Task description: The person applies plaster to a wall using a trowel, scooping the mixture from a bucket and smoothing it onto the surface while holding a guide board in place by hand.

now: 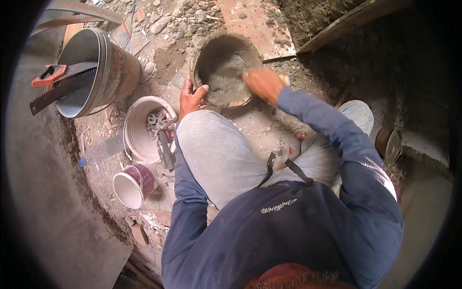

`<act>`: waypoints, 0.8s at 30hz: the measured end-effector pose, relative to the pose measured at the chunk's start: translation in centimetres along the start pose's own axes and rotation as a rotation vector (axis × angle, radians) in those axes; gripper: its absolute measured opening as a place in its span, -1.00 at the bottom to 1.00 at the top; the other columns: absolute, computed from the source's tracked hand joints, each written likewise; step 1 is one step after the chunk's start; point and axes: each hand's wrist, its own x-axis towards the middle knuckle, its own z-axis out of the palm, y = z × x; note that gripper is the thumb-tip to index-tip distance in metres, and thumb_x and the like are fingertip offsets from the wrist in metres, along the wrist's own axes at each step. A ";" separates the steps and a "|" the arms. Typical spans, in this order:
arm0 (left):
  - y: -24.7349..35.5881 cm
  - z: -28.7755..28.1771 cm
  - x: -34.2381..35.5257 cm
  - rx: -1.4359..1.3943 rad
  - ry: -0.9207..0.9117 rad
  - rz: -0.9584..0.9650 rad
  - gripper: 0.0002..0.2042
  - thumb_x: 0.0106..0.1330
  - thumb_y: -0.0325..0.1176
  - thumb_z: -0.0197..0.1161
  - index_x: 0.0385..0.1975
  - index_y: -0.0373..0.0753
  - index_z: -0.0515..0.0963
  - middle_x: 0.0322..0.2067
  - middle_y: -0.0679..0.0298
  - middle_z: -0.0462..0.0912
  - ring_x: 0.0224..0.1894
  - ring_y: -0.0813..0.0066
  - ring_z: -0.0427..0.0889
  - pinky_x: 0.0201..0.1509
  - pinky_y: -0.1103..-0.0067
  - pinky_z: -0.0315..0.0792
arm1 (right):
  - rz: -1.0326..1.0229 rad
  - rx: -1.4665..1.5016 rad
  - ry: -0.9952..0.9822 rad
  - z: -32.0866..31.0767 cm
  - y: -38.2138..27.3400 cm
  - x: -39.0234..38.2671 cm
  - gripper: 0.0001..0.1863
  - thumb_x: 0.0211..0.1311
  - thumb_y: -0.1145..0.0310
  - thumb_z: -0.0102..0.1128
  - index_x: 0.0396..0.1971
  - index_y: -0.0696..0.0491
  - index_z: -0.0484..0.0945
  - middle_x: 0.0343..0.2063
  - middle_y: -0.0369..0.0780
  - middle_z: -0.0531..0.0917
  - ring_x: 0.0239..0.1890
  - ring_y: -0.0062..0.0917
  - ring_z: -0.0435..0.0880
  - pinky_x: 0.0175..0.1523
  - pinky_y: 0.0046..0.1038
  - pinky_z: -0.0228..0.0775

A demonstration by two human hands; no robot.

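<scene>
we see a mortar-caked bucket standing on the rubble-strewn ground just ahead of the person's knees, with a heap of wet grey mortar lying in its bottom. the left hand rests on the near rim of that bucket, its fingers curled loosely over the edge, thumb side toward the knee. the right hand hangs over the bucket's right side, blurred; its fingers look closed, but we cannot tell for sure how tightly, nor what they have hold of. both arms wear dark blue sleeves, and the grey trouser knees fill the space below the bucket.

just left of the left knee lies a white pail tipped toward us, holding a tangle of metal tools. nearer to us stands a small cup-like tub, white inside with a maroon outside. a clear plastic bottle lies beside the pail. farther left, a large metal bucket leans, with a handsaw with an orange handle laid across its mouth. a flat board lies beyond the mortar bucket
</scene>
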 end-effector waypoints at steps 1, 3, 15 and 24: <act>0.1 0.1 -0.5 -0.020 0.003 -0.030 -0.41 0.30 -0.55 0.25 0.36 -0.28 0.28 0.15 0.17 0.53 0.07 0.44 0.59 0.10 0.52 0.52 | -0.059 0.012 0.030 -0.2 -1.0 -1.6 -0.84 0.30 0.40 0.09 -0.42 0.04 0.65 -0.47 -0.12 0.70 -0.49 -0.31 0.75 -0.41 -0.28 0.58; 2.0 0.2 -0.8 -0.046 0.014 -0.062 -0.42 0.31 -0.55 0.24 0.36 -0.27 0.28 0.15 0.18 0.53 0.07 0.43 0.59 0.10 0.52 0.52 | -0.080 -0.010 0.061 -1.3 -0.8 -1.4 -0.86 0.32 0.42 0.06 -0.35 0.06 0.61 -0.42 -0.10 0.68 -0.51 -0.29 0.73 -0.44 -0.28 0.57; 0.8 -0.1 -1.3 0.079 -0.137 -0.076 -0.23 0.32 -0.43 0.29 0.48 -0.41 0.04 0.36 0.04 0.30 0.36 0.32 0.33 0.43 0.47 0.19 | 0.077 0.337 -0.407 -1.7 -3.3 0.5 -0.68 0.22 0.18 0.28 -0.28 0.18 0.67 -0.28 0.04 0.73 -0.14 -0.05 0.73 -0.07 -0.12 0.61; -0.3 0.4 -0.9 -0.119 -0.099 -0.021 -0.33 0.38 -0.42 0.30 0.45 -0.32 0.16 0.25 0.14 0.47 0.24 0.35 0.47 0.32 0.48 0.35 | 0.293 0.663 -0.353 0.9 0.1 -3.6 -0.39 0.34 -0.03 0.18 0.21 0.11 0.50 0.03 0.12 0.63 0.07 -0.05 0.63 0.17 -0.10 0.44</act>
